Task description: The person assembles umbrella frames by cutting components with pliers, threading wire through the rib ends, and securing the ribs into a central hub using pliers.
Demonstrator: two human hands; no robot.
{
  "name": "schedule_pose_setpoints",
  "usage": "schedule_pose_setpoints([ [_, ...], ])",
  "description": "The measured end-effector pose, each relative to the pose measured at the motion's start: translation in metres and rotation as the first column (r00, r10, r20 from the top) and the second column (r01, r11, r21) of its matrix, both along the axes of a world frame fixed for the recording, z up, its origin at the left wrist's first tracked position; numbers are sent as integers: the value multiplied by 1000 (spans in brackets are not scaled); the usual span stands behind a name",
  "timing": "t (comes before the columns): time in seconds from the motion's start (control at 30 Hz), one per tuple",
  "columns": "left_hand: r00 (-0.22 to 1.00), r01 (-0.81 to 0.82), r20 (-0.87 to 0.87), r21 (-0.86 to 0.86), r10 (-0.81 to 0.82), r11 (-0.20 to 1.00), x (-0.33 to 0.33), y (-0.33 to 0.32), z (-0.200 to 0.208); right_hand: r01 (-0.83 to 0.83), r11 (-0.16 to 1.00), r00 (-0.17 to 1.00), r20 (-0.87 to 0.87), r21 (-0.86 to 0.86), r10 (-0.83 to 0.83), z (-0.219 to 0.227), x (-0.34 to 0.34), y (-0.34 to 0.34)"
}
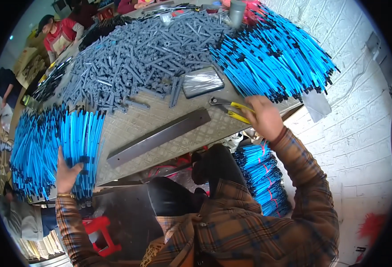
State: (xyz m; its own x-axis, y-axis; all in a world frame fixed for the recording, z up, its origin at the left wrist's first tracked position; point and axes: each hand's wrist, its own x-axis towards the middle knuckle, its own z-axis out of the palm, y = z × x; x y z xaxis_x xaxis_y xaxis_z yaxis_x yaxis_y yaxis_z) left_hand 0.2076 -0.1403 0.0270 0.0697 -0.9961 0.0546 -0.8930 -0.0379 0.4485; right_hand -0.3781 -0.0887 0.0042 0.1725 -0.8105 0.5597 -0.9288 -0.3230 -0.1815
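At centre right, the right hand [263,116] grasps yellow-handled pliers [231,109] while the open left hand [67,172] presses the blue tubes [49,142], seemingly gathering some.

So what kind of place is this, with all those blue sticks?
It looks like a small workshop where parts get put together by hand. The table holds a heap of grey plastic pieces and piles of blue sticks, and another worker sits nearby.

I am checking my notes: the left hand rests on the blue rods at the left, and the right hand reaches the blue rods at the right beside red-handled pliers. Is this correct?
Not quite. The head view shows the pliers have yellow handles, not red. The rest holds: left hand on the left blue rods, right hand at the right blue rods.
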Motion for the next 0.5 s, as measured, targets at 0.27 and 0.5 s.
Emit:
schedule_pose_setpoints([
  [0.27,989,-32,138,-114,47,993,-11,5,6,393,886,903,-288,247,-320,-12,-33,-63],
  [0.5,995,60,104,-550,-3,833,-84,45,55,209,939,962,113,272,-247,9,-39,-51],
])
